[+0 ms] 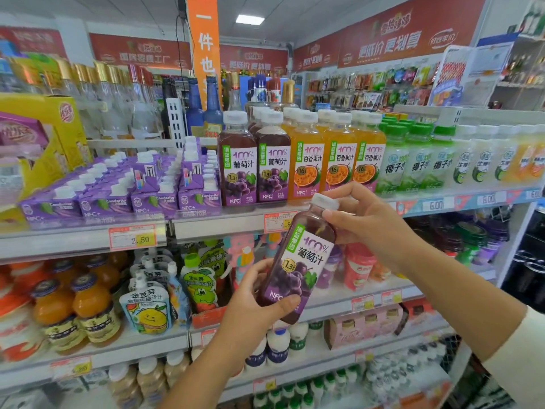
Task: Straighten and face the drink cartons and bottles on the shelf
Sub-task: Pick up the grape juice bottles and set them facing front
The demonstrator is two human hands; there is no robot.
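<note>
While two dark-purple grape-juice bottles with white caps [237,163] stand label-out on the pale metal shelf [218,224], a third plastic bottle of the same grape juice [298,261] is off the shelf. It hangs below and to the right of that pair, tilted, label towards us.

The left hand [253,293] grips its base, fingers [256,273] curled round and thumb across the front. The right hand [368,222] pinches the neck just under the cap.

I'd call this mid-step: one bottle in hand, not yet faced. Next it needs uprighting and setting in beside the pair, label forward, without nudging the orange passion-fruit juice bottles [306,160] right of them.

Whether a slot waits behind the pair — can't tell. The bottle's base is covered, the price tag [275,221] beneath the pair half hidden, and the pale bottles far right blur out.
</note>
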